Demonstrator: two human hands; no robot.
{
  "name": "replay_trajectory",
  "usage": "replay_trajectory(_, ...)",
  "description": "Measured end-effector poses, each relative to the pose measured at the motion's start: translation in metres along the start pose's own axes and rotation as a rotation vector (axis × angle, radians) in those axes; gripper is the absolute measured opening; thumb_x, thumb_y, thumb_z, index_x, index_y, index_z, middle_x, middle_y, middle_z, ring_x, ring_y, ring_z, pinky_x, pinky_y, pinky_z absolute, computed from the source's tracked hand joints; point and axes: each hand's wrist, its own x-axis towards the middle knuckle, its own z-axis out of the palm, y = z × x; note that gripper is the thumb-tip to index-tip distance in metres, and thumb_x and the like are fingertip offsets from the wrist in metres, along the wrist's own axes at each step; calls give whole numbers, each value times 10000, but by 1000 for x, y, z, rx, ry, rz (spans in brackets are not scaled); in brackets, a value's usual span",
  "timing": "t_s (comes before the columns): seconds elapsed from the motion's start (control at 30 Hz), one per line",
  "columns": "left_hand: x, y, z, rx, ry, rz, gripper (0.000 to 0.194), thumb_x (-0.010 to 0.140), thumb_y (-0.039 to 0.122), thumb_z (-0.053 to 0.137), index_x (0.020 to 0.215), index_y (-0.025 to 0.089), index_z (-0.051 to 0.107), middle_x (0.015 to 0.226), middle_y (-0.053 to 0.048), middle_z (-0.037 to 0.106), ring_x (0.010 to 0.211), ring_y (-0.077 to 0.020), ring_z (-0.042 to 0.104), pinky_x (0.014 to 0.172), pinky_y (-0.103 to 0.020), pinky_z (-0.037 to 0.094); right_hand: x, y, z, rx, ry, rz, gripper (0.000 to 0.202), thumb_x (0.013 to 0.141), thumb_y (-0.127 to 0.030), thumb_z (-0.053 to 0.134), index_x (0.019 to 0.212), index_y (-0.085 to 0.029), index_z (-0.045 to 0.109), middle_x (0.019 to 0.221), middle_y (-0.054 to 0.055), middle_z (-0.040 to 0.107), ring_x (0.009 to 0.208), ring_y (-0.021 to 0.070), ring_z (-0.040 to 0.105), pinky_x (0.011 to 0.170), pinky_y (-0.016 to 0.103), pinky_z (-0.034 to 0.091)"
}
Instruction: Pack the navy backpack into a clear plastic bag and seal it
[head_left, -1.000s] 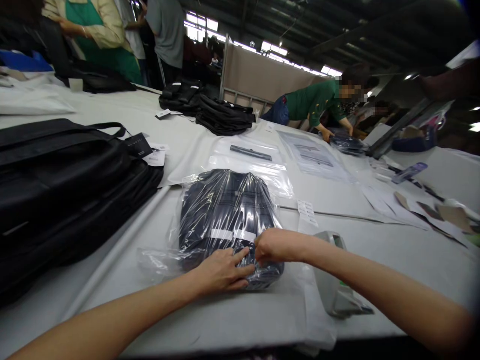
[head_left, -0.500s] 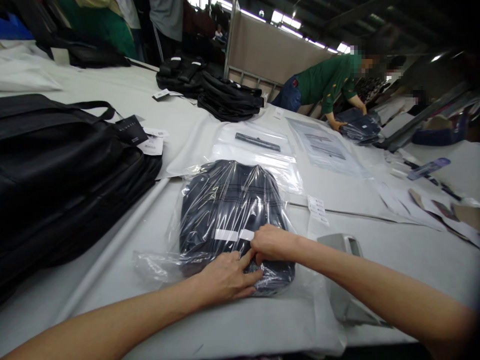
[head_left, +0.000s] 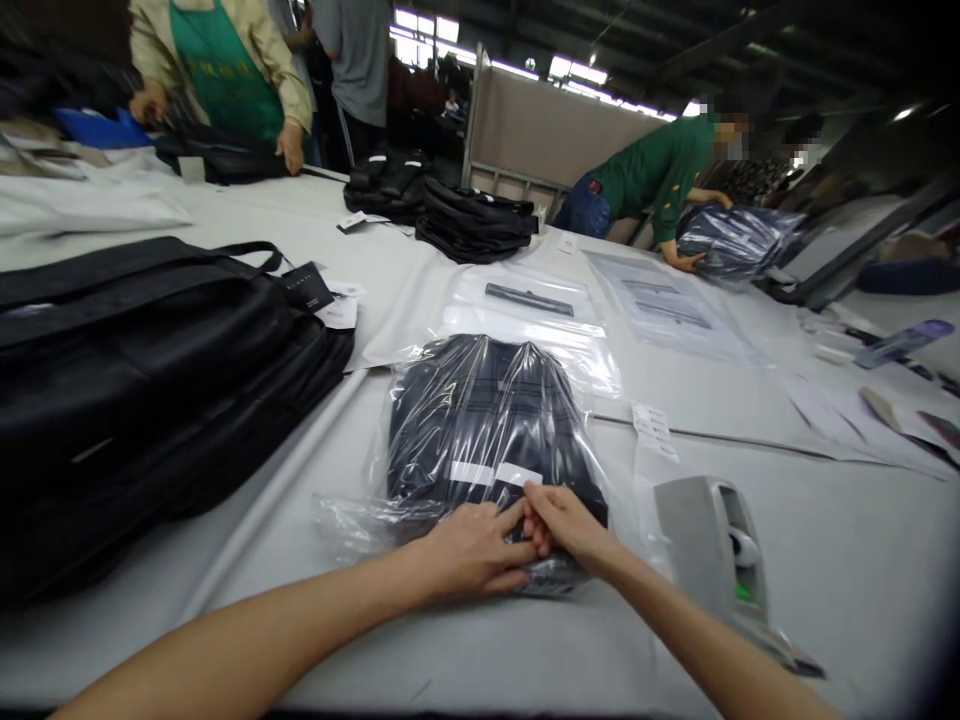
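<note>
A black backpack (head_left: 517,420) lies in front of me inside a clear plastic bag (head_left: 360,520), with two white strips near its lower middle. My left hand (head_left: 476,550) rests on the lower part of the wrapped backpack, fingers stretched out and apart. Its fingertips meet my right hand (head_left: 559,520), which is curled with the fingers pressed together against the plastic just below the right white strip. What those curled fingers hold, if anything, cannot be made out. To the right of my hands stands a grey tape dispenser (head_left: 709,545) on the white table (head_left: 825,540).
Tagged black bags (head_left: 150,370) are piled at left; more black backpacks (head_left: 472,215) lie stacked farther back. Flat clear bags (head_left: 525,310) lie beyond the wrapped backpack, a label sheet (head_left: 655,430) to its right. One co-worker (head_left: 637,175) handles a wrapped bag; another (head_left: 225,75) stands far left.
My view has shifted, so everything sits farther right or lower. My right hand has turned and slid down slightly beside the left. A co-worker at far left has come into view.
</note>
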Motion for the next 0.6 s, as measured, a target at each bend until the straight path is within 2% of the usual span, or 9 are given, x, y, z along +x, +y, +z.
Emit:
replay_trajectory(0.1, 1, -3, -9, -341, 71, -59, 338, 822, 328, 535, 1157, 296, 570, 1191, -46, 565, 795, -214, 598, 704, -322, 475, 0, 16, 13, 157, 430, -108, 472, 799, -667, 434, 780, -195, 456, 560, -23, 550, 421, 93, 477, 392, 196, 379)
replay_trajectory(0.17, 2, -8, -12, -680, 165, -162, 377, 768, 171, 504, 1114, 274, 611, 1088, -8, 629, 852, -192, 600, 762, -281, 457, -9, 12, 23, 21, 568, -332, 369, 865, -556, 425, 764, -204, 470, 558, -33, 507, 427, 90, 426, 392, 203, 336)
replay_trajectory(0.2, 4, -11, -11, -876, 218, -244, 387, 729, 121, 487, 1058, 250, 644, 1016, 1, 655, 830, -173, 599, 745, -257, 452, -15, 8, 30, -102, 577, -473, 328, 887, -484, 433, 720, -204, 474, 551, -34, 480, 439, 90, 406, 410, 214, 328)
replay_trajectory(0.23, 6, -15, -9, -1075, 268, -342, 368, 699, 102, 479, 990, 221, 671, 918, 4, 673, 750, -150, 596, 684, -235, 449, -21, 5, 38, -239, 530, -625, 304, 899, -409, 444, 677, -203, 473, 550, -29, 465, 463, 97, 407, 442, 228, 336)
replay_trajectory(0.3, 11, -24, -1, -1408, 348, -547, 277, 679, 132, 483, 870, 163, 681, 716, 3, 658, 504, -100, 514, 489, -206, 388, -27, 1, 56, -503, 313, -900, 271, 893, -280, 457, 636, -200, 483, 574, -8, 479, 532, 121, 446, 519, 258, 372)
replay_trajectory(0.37, 18, -34, 9, -1599, 423, -706, 228, 676, 196, 495, 842, 133, 638, 667, -10, 645, 361, -67, 397, 368, -199, 278, -21, 3, 72, -690, 79, -1026, 217, 880, -204, 453, 677, -193, 529, 655, 23, 528, 626, 148, 492, 598, 283, 412)
replay_trajectory(0.43, 25, -44, 15, -1668, 495, -765, 227, 667, 232, 491, 849, 126, 577, 746, -54, 665, 344, -59, 388, 346, -193, 250, -7, 9, 82, -735, -12, -997, 177, 881, -173, 432, 774, -187, 573, 759, 51, 555, 725, 171, 517, 668, 305, 444)
replay_trajectory(0.5, 30, -50, 13, -1734, 552, -789, 255, 680, 264, 490, 892, 129, 530, 827, -97, 671, 389, -69, 442, 374, -189, 291, 10, 17, 85, -697, 5, -934, 168, 882, -153, 423, 900, -190, 586, 866, 69, 562, 836, 191, 523, 754, 334, 459)
replay_trajectory(0.6, 26, -51, -11, -1801, 615, -754, 291, 769, 355, 480, 967, 144, 508, 901, -108, 664, 512, -88, 528, 475, -200, 388, 23, 25, 83, -678, 16, -883, 232, 880, -139, 426, 1065, -204, 549, 951, 78, 548, 902, 202, 512, 808, 357, 463)
